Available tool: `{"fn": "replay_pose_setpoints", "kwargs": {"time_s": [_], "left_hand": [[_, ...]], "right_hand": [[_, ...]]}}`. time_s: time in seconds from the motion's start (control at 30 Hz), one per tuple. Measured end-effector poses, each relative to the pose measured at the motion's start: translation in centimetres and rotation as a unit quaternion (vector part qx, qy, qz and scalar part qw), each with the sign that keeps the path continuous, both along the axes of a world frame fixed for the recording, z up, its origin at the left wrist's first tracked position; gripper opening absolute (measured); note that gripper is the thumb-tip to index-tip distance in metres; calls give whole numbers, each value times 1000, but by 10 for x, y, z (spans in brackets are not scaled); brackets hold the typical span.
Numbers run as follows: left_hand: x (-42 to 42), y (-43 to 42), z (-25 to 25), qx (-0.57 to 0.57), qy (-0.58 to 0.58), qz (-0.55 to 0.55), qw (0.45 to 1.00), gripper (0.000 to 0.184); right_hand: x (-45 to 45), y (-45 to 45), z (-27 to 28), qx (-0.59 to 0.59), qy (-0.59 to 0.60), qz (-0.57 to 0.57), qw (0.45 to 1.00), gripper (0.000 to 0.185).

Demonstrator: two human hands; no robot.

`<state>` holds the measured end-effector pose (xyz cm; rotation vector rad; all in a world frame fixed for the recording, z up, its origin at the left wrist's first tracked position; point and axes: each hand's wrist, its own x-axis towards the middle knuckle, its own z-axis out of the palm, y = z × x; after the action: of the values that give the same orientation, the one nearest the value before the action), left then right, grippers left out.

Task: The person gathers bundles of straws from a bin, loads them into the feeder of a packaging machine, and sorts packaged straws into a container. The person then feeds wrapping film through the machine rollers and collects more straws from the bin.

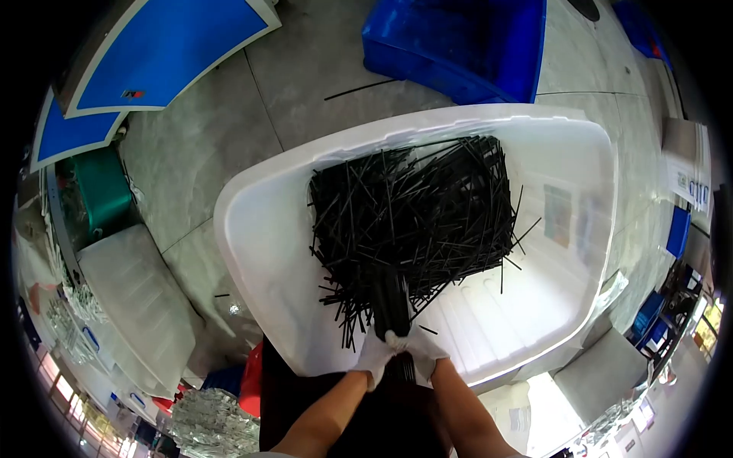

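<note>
A large white plastic tub (267, 206) holds a tangled heap of thin black sticks (412, 206). At the tub's near edge, a thick bundle of black sticks (392, 301) points away from me, its near end showing below my hands. My left hand (374, 355), in a white glove, is closed around the left side of the bundle. On its right side my right hand (421, 349), also gloved in white, closes on it, and the two hands meet on top. Some finger detail is lost under the gloves.
Beyond the tub stands a blue plastic bin (450, 46) on the grey floor, with a loose black stick (360, 89) beside it. Blue-panelled boxes (175, 49) are at the upper left. A green bin (103, 187) and a crumpled silvery bundle (214, 421) lie left.
</note>
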<state>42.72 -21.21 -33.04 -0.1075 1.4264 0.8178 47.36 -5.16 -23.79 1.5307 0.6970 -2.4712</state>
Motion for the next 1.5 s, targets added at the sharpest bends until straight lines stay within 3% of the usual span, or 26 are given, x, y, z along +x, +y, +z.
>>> {"fn": "replay_pose_setpoints", "kwargs": {"time_s": [0.03,0.1,0.2,0.23,0.27,0.3,0.33,0.4,0.47,0.53,0.57,0.6,0.67,0.7,0.73,0.77,0.8,0.87,1.0,1.03,1.07,1.2,1.27,1.4,1.47,1.5], "left_hand": [[-2,4,10,-31,-9,-14,999,72],[-15,17,59,-156,-85,-143,974,61],[-50,49,78,-111,-12,-231,967,48],[-69,84,110,-74,-31,90,993,49],[-86,103,105,-13,7,110,994,51],[-123,135,105,33,151,-154,976,56],[-117,125,32,146,275,-49,949,57],[-155,178,46,130,20,253,959,55],[-177,196,43,238,56,186,952,50],[-162,174,59,137,4,187,973,49],[-164,180,107,140,-49,205,967,51],[-154,169,119,170,-86,232,954,58],[-137,127,155,134,-109,142,975,76],[-156,139,219,97,-124,55,986,73],[-138,119,223,129,-216,134,958,73],[-149,117,251,137,-212,58,966,75],[-153,117,275,142,-211,-20,967,78],[-149,111,294,212,-164,-42,963,83],[-155,116,356,299,-161,-49,939,76],[-163,116,395,295,-151,-37,943,71],[-151,114,385,344,-165,-20,924,69],[-149,76,454,406,-115,-42,906,79],[-149,39,493,349,-81,-88,930,83],[-160,-38,573,270,-9,-186,945,55],[-160,-60,581,288,-118,-86,947,41],[-161,-63,571,332,-68,-64,939,31]], "right_hand": [[3,-17,-4,92,-56,40,993,89],[12,-21,3,33,-61,70,995,85],[0,-18,-14,8,-41,73,996,79],[-22,1,-12,5,-31,49,998,80],[-54,36,4,9,-6,18,1000,83],[-66,44,-34,113,22,69,991,87],[-96,71,-36,190,-6,104,976,90],[-145,115,-28,183,40,-32,982,87],[-165,145,-16,212,76,-7,974,92],[-149,138,-4,311,20,118,943,85],[-141,126,17,351,-41,148,923,84],[-127,104,19,321,25,48,945,95],[-118,85,97,182,21,-59,981,78],[-106,72,126,133,-9,-101,986,70],[-91,62,144,106,-44,-98,989,68],[-91,52,187,105,-57,-135,984,68],[-66,37,180,159,-83,-94,979,65],[-83,48,267,183,-162,-4,970,58],[-88,24,364,211,-43,-85,973,58],[-81,23,370,239,-16,-104,965,42],[-74,22,375,267,12,-122,956,28],[-58,-14,445,232,13,-148,961,29],[-46,-39,468,175,79,-146,970,33],[-49,-113,505,129,87,-105,982,34],[-44,-123,481,259,162,2,952,32],[-51,-131,495,323,183,50,927,31]]}}
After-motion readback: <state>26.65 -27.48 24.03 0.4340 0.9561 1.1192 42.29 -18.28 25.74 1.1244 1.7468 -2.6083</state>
